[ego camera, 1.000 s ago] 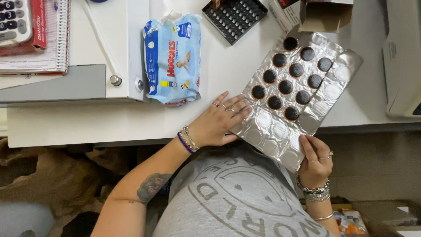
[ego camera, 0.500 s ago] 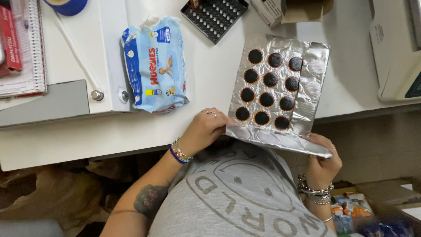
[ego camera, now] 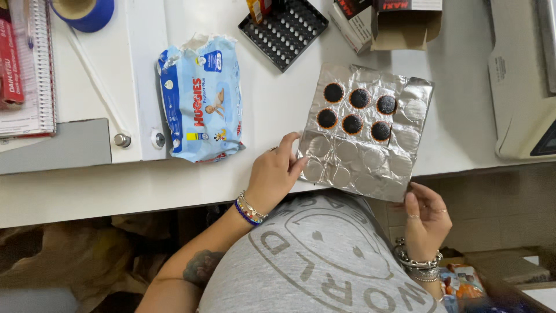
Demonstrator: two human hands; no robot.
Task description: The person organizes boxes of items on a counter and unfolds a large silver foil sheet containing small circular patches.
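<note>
Foil sheet with six round patches, held at the desk's front edge by both hands.

Desk [ego camera: 278, 104]: white, carrying a wipes pack [ego camera: 201, 95] left of the sheet [ego camera: 365, 153] and a black tray [ego camera: 284, 30] at the rear edge. The sheet overhangs the front edge; it looks thin, light, crease-prone and slippery, best gripped at its bare margins, clear of the patches [ego camera: 354, 113] in its rear half. Left hand [ego camera: 273, 174]: fingers loosely extended, tips on the sheet's left edge. Right hand [ego camera: 425, 217]: thumb and fingers pinching the near right corner.
</note>
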